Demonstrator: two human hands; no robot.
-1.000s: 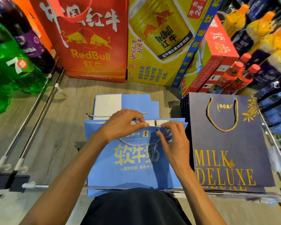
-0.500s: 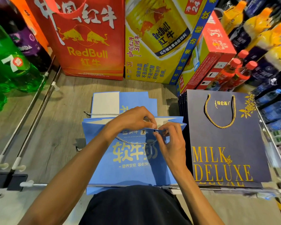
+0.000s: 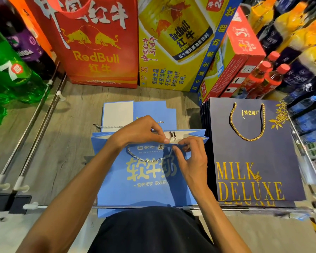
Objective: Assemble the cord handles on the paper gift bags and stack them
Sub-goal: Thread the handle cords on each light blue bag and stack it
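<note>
A light blue paper gift bag (image 3: 146, 185) with gold characters lies flat on the wooden shelf in front of me, its mouth held slightly apart. A grey twisted cord handle (image 3: 144, 158) loops across its front. My left hand (image 3: 140, 132) pinches the cord end at the bag's top rim. My right hand (image 3: 192, 157) pinches the front rim and the cord beside it. Behind lies a pile of flat blue bags (image 3: 153, 111) with a loose cord (image 3: 108, 126) across it.
A stack of navy "Milk Deluxe" bags (image 3: 254, 156) with gold cord handles stands at the right. Red Bull bag (image 3: 91, 42) and yellow carton (image 3: 175, 44) line the back. Green soda bottles (image 3: 9, 73) sit left, behind metal rails (image 3: 35, 125). Drink bottles fill the right.
Both hands stayed at the bag's top rim. The left fingertips shifted slightly right, and the cord end now shows inside the bag's mouth.
</note>
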